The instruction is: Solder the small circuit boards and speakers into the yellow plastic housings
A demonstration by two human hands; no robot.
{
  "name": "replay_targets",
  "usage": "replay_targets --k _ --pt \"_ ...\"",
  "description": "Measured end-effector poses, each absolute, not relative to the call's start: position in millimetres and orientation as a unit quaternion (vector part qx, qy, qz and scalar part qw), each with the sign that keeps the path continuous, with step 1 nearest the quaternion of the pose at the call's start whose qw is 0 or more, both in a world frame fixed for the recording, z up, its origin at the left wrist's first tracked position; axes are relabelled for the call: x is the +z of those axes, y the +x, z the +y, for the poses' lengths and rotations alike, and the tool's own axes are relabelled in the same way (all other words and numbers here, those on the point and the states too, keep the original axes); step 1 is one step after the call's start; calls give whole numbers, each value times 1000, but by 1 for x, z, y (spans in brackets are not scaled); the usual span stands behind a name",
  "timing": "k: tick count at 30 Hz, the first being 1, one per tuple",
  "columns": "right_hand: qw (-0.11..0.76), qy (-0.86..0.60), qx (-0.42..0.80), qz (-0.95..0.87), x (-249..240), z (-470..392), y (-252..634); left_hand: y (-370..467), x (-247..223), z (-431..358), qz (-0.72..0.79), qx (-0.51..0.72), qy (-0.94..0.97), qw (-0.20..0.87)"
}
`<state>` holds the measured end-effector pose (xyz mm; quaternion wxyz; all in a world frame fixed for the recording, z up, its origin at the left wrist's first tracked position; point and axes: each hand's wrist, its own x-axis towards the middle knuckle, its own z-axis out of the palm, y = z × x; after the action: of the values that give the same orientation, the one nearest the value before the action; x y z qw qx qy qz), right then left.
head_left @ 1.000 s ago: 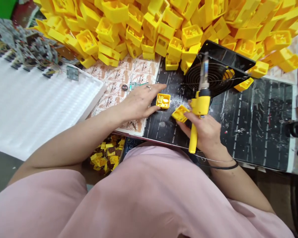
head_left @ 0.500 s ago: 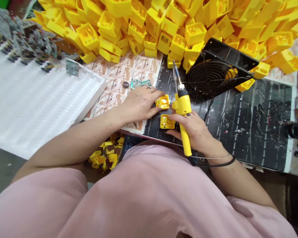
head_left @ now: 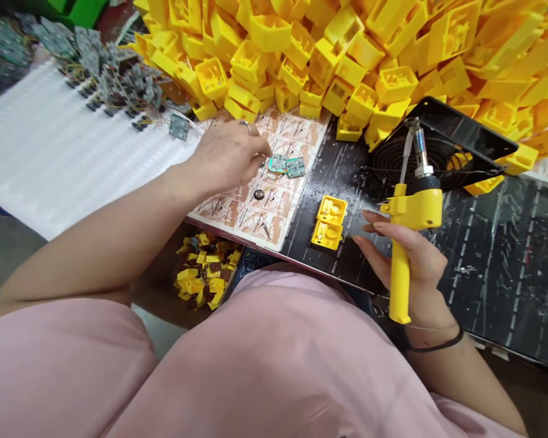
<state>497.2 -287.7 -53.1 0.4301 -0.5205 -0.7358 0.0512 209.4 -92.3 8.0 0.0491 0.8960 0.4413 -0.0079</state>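
Note:
My right hand [head_left: 404,252] holds a yellow soldering gun [head_left: 400,261], its metal tip pointing up in front of a black fan. Left of this hand, two small open yellow housings [head_left: 331,210] lie touching, one above the other, on the black mat. My left hand [head_left: 231,155] hovers over the patterned paper with its fingers curled; whether something is between the fingertips is hidden. Just right of its fingertips lie two green circuit boards [head_left: 287,165] with thin wires. A small round black part [head_left: 259,194] rests on the paper below them.
A large heap of yellow housings [head_left: 269,33] fills the back. The black fan [head_left: 466,134] stands at the right. White foam [head_left: 73,146] with wired circuit boards [head_left: 123,79] lies at the left. Below the table edge are more yellow pieces [head_left: 205,274].
My left hand has let go of the upper yellow housing and moved left, to the circuit boards. My right hand has drawn away rightward with the soldering gun. The two housings now touch.

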Motion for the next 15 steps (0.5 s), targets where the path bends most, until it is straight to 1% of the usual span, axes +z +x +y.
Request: replay_targets --k 4,6,7,9,10,12,13,15 --pt "431 -516 45 -739 -54 -288 494 232 -14 -88 416 22 907 66" --pt "424 -513 29 -746 -52 -286 493 249 -21 -83 417 22 904 90" --pt "417 -511 19 -751 -50 -286 492 255 -21 -79 425 10 898 116" --pt "404 -507 -3 -761 -47 -287 493 261 -14 -66 461 6 862 211" --pt "398 -507 -11 -765 -46 -287 493 261 -8 -58 483 34 832 272" --pt "388 -508 -18 -769 -45 -288 495 258 6 -43 499 144 774 363" --pt "383 -508 -18 -771 -45 -288 495 256 11 -36 488 209 759 377" --pt "373 -505 -13 -779 -46 -287 496 255 18 -29 438 312 757 371"
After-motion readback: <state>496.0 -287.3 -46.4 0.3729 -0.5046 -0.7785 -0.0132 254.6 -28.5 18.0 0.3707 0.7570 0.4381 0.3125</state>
